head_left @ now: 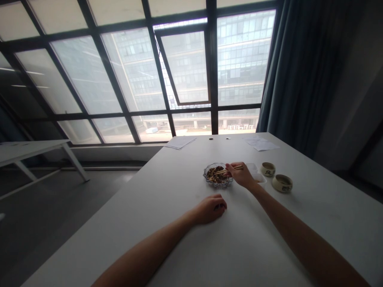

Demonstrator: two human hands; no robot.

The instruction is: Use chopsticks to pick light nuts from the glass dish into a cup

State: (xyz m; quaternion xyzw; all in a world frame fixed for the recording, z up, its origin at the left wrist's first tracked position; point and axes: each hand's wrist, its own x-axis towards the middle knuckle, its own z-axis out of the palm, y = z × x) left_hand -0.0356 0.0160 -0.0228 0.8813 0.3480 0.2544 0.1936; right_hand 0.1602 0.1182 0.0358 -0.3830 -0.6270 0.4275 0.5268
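A glass bowl [218, 175] of mixed brown pieces sits near the middle of the white table [179, 223]. My right hand [241, 174] is just right of the bowl, closed round a pair of wooden chopsticks [227, 171] whose tips reach over the food. My left hand [211, 208] rests on the table in front of the bowl, fingers curled under loosely, nothing visible in it.
Two small round ceramic cups [268, 169] [282, 183] stand right of my right hand, beside a clear plastic tray [256, 173]. Papers [180, 142] [261, 144] lie at the table's far edge. Another table [30, 148] stands at left by the large windows.
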